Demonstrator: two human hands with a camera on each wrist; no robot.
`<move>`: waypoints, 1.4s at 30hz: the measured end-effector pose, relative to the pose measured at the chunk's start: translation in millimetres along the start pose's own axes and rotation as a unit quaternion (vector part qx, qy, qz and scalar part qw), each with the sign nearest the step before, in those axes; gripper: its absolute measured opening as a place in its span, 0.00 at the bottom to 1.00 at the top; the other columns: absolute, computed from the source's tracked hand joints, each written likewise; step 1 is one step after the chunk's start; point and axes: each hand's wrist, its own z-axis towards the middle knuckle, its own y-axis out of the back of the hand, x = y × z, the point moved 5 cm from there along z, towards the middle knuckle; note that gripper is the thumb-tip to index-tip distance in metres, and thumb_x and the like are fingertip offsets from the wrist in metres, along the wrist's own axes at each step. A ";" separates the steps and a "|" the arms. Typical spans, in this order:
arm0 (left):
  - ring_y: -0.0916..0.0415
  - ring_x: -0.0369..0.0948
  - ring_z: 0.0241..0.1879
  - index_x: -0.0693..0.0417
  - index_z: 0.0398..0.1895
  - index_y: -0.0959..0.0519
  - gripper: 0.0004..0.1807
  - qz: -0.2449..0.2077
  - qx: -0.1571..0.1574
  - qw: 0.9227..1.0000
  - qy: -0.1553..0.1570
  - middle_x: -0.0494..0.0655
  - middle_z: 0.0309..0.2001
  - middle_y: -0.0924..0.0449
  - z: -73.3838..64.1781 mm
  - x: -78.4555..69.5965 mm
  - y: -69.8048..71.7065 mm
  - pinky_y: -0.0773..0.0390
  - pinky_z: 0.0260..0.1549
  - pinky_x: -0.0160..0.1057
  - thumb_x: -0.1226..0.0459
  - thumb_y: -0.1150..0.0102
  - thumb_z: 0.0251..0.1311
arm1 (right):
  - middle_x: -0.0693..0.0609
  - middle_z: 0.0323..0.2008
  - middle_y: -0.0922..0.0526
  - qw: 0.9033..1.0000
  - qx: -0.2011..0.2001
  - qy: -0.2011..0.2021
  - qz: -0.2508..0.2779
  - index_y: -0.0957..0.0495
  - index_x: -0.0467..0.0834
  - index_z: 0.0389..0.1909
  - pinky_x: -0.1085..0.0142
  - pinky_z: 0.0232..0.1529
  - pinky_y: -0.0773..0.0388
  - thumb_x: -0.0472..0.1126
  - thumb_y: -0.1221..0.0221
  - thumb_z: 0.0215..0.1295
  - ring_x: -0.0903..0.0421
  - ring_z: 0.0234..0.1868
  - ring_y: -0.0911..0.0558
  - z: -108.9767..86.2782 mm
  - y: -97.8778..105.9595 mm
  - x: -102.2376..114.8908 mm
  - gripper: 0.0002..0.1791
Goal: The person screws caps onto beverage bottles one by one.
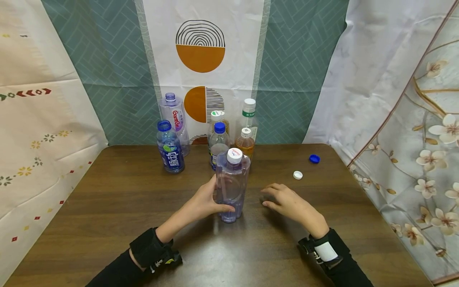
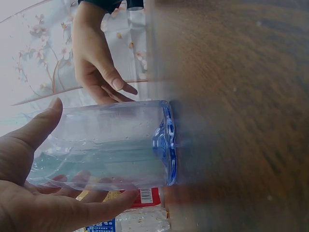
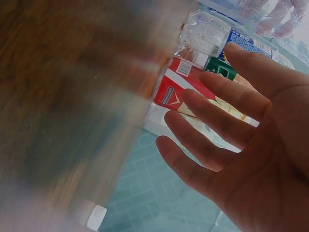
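Note:
My left hand (image 1: 205,201) grips a large, clear, violet-tinted plastic bottle (image 1: 234,181) around its lower half, thumb on the near side and fingers behind. The bottle stands upright with a white cap (image 1: 234,156) on its neck. In the left wrist view, the bottle (image 2: 111,145) shows a ribbed bluish base close to the tabletop. To the right of it, my right hand (image 1: 288,202) hovers low over the table, touching no bottle. Its fingers (image 3: 207,108) are spread and relaxed in the right wrist view, with nothing in the palm.
Behind the held bottle stand several capped bottles, including a blue-capped one (image 1: 219,139), an amber one (image 1: 245,143) and a tall white-capped one (image 1: 250,115). Two uncapped bottles, one blue (image 1: 170,147) and one clear (image 1: 175,115), stand back left. A white cap (image 1: 297,175) and a blue cap (image 1: 314,159) lie right.

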 end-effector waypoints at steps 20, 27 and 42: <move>0.24 0.53 0.62 0.49 0.68 0.37 0.47 0.032 -0.049 0.997 0.043 0.51 0.63 0.24 -18.6 9.1 52.8 0.23 0.59 0.57 0.58 0.18 0.47 | 0.40 0.53 0.18 1.000 0.018 -0.002 0.010 0.20 0.34 0.57 0.49 0.54 0.19 0.41 0.36 0.70 0.43 0.54 0.18 -0.1 -4.3 -1.5 0.20; 0.22 0.53 0.59 0.55 0.66 0.36 0.46 0.062 -0.098 0.992 0.044 0.55 0.61 0.23 -13.7 15.8 87.1 0.22 0.59 0.56 0.59 0.17 0.47 | 0.40 0.52 0.18 1.000 0.022 -0.002 0.007 0.20 0.34 0.56 0.50 0.54 0.19 0.42 0.36 0.70 0.44 0.52 0.18 -0.4 -4.5 -0.8 0.20; 0.33 0.59 0.67 0.58 0.70 0.42 0.49 0.059 -0.139 0.982 0.110 0.61 0.66 0.31 19.7 47.6 113.8 0.32 0.66 0.62 0.56 0.20 0.51 | 0.38 0.53 0.19 0.999 0.035 -0.002 0.017 0.21 0.33 0.56 0.48 0.54 0.19 0.42 0.36 0.70 0.43 0.53 0.18 -0.2 -7.3 -0.7 0.20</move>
